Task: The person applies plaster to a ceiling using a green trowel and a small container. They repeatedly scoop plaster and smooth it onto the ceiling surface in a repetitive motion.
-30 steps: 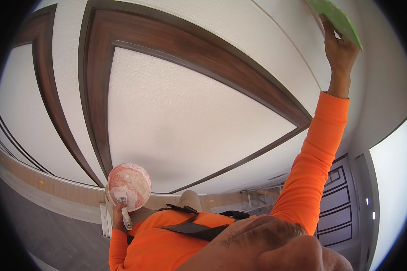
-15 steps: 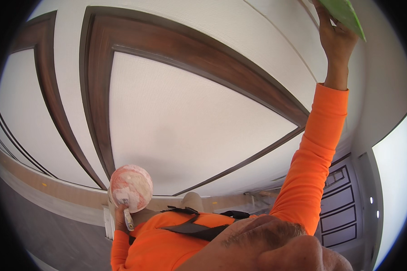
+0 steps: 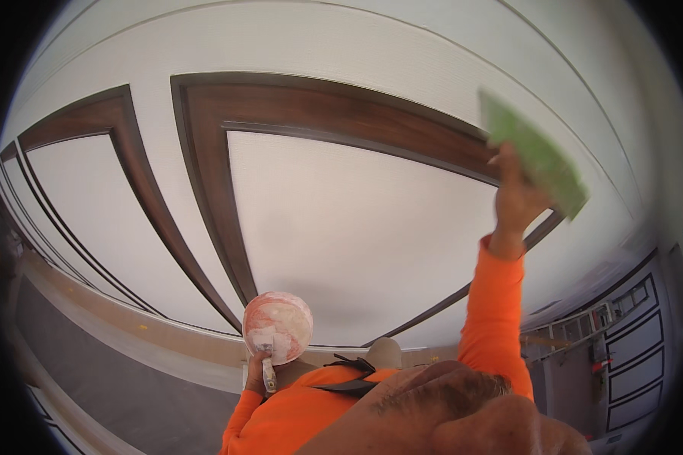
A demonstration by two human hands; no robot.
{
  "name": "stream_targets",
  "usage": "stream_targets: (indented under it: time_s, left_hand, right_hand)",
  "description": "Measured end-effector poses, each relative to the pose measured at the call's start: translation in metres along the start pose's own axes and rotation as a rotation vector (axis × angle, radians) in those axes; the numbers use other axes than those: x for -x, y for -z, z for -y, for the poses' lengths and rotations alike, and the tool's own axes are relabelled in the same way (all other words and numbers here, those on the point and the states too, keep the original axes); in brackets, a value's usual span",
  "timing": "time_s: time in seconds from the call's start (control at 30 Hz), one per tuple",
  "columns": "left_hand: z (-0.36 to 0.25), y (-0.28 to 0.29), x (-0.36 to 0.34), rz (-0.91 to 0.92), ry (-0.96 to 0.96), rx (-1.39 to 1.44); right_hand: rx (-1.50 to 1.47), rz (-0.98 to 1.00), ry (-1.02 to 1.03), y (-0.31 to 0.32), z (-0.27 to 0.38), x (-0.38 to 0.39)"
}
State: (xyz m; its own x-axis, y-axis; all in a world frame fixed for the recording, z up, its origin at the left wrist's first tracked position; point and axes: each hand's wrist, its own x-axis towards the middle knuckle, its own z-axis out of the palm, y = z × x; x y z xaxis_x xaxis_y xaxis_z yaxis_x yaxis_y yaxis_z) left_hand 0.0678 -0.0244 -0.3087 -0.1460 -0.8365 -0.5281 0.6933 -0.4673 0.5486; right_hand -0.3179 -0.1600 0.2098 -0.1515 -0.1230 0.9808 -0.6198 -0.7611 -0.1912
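While the right hand clamps a blurred green float before the right end of the brown frame, the left hand, near that frame's lower left end, grips a putty knife at a paste-smeared bucket; whether also the bucket, I cannot tell.

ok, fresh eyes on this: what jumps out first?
The orange sleeve at right, leading up to the blurred green board in the right grip. Then the brown frame on the white wall, upper middle. Lower, left of centre: the pinkish bucket at the left grip.
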Motion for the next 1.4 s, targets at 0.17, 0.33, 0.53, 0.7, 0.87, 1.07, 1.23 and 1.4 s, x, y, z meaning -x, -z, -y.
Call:
stream_targets:
  time_s: [0.17, 0.33, 0.53, 0.7, 0.87, 1.07, 1.23, 1.4]
  left_hand:
    - [-0.009, -0.018, 0.026, 0.063, -0.028, 0.066]
    - [-0.037, -0.078, 0.076, 0.116, -0.07, 0.07]
    - [-0.064, -0.121, 0.095, 0.175, -0.084, 0.01]
    - [-0.078, -0.143, 0.093, 0.225, -0.07, -0.017]
    - [-0.079, -0.106, 0.078, 0.166, -0.099, -0.269]
    - [-0.114, -0.153, 0.116, 0.082, -0.171, -0.452]
    - [-0.109, -0.141, 0.102, 0.088, -0.186, -0.395]
    - [-0.108, -0.14, 0.1, 0.124, -0.189, -0.389]
  right_hand:
    - [-0.18, 0.247, -0.426, 0.0, -0.001, 0.148]
    - [-0.417, 0.354, -0.753, 0.007, 0.025, 0.221]
    - [-0.331, 0.496, -0.565, 0.02, 0.04, 0.217]
    - [-0.266, 0.579, -0.594, 0.023, 0.046, 0.218]
    - [-0.307, 0.637, -0.636, 0.017, 0.072, 0.232]
    - [-0.116, 0.748, -0.61, -0.001, 0.089, 0.231]
    - [0.102, 0.919, -0.524, -0.013, 0.081, 0.267]
    - [0.093, 0.878, -0.562, -0.034, 0.084, 0.284]
